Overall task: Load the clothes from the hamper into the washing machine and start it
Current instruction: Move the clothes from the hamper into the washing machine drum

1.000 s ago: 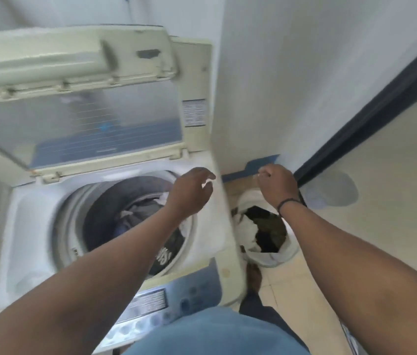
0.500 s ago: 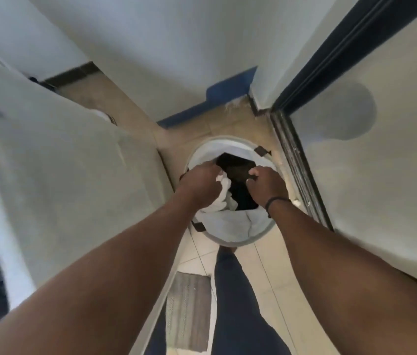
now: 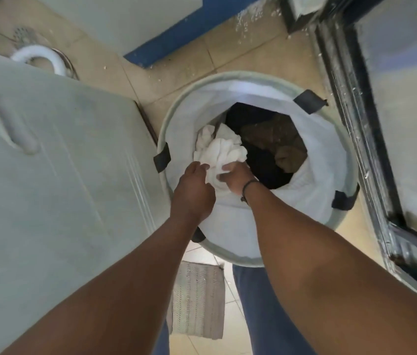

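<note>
Both hands inside the round hamper (image 3: 176,119) beside the washing machine (image 3: 48,175): right hand (image 3: 235,176) clenched on the white garment (image 3: 219,149), left hand (image 3: 193,190) pinching its edge; trailing folds may snag dark clothes (image 3: 263,162) beneath, spilling them.

The white garment (image 3: 221,149) is soft, rumpled cloth, matt. The hamper (image 3: 228,231) has a smooth white fabric lining, at whose 3 o'clock lie dark and brown cloth pieces (image 3: 274,147). The washing machine's side (image 3: 56,175) looks smooth, dull plastic. The floor tiles (image 3: 261,55) are lightly glossy; the mat (image 3: 197,301) at 6 o'clock is ribbed, rough textile.
</note>
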